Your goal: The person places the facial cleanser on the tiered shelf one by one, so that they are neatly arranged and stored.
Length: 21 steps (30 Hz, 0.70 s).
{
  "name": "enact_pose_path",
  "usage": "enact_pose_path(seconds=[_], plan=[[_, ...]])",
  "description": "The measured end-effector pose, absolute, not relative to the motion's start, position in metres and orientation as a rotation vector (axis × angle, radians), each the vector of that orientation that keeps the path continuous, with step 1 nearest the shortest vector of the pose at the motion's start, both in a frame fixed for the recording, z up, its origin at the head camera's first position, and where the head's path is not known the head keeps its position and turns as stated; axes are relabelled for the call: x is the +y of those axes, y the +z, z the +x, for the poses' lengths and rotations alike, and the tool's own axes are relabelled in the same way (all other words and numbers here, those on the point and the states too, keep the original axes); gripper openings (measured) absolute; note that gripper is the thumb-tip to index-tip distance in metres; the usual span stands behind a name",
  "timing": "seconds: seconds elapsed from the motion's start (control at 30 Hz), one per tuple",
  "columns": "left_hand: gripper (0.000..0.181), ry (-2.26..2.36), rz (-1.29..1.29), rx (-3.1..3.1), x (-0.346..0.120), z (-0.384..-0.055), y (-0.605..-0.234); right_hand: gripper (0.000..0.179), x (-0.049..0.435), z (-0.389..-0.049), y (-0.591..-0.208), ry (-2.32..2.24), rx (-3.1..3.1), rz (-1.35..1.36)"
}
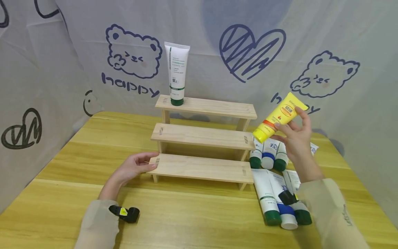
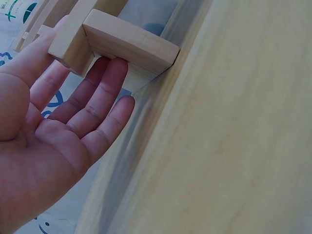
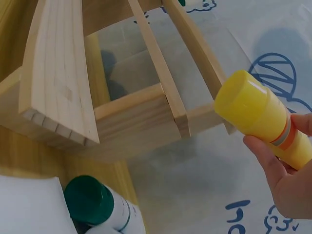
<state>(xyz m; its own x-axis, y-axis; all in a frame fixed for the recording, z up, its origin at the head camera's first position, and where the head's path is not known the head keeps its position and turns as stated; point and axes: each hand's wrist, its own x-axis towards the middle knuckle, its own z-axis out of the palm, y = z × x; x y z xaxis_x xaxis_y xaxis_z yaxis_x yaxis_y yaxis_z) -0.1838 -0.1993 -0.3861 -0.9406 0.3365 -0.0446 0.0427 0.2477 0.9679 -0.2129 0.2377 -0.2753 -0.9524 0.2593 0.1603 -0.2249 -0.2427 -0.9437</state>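
Note:
My right hand [image 1: 296, 138] holds a yellow squeeze tube [image 1: 280, 117] between thumb and fingers, tilted with its yellow cap down to the left, in the air right of the three-step wooden rack [image 1: 202, 167]. In the right wrist view the cap of the yellow tube [image 3: 243, 100] points toward the rack's steps. My left hand [image 1: 135, 167] grips the left end of the lowest step, thumb on top; in the left wrist view its fingertips [image 2: 117, 70] touch the wood from below. A white tube [image 1: 178, 71] with a green cap stands upright on the top step's left part.
White tubes with green or blue caps lie at the rack's right: a back group [image 1: 268, 154] and a front group [image 1: 270, 197] beside my right forearm. All rests on a wood-grain table [image 1: 186, 218]. A patterned cloth [image 1: 199, 27] hangs behind the rack.

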Motion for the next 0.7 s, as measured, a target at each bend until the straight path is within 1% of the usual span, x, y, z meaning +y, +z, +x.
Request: enact_pose_path(seconds=[0.3,0.7], plan=[[0.053,1.749,0.362,2.273,-0.199,-0.184,-0.386,0.068,0.212,-0.225,-0.272,2.167,-1.724,0.054],[0.052,1.756,0.372,2.283,-0.201,-0.184,-0.387,0.067,0.178,-0.243,-0.261,2.175,-1.655,0.193]])
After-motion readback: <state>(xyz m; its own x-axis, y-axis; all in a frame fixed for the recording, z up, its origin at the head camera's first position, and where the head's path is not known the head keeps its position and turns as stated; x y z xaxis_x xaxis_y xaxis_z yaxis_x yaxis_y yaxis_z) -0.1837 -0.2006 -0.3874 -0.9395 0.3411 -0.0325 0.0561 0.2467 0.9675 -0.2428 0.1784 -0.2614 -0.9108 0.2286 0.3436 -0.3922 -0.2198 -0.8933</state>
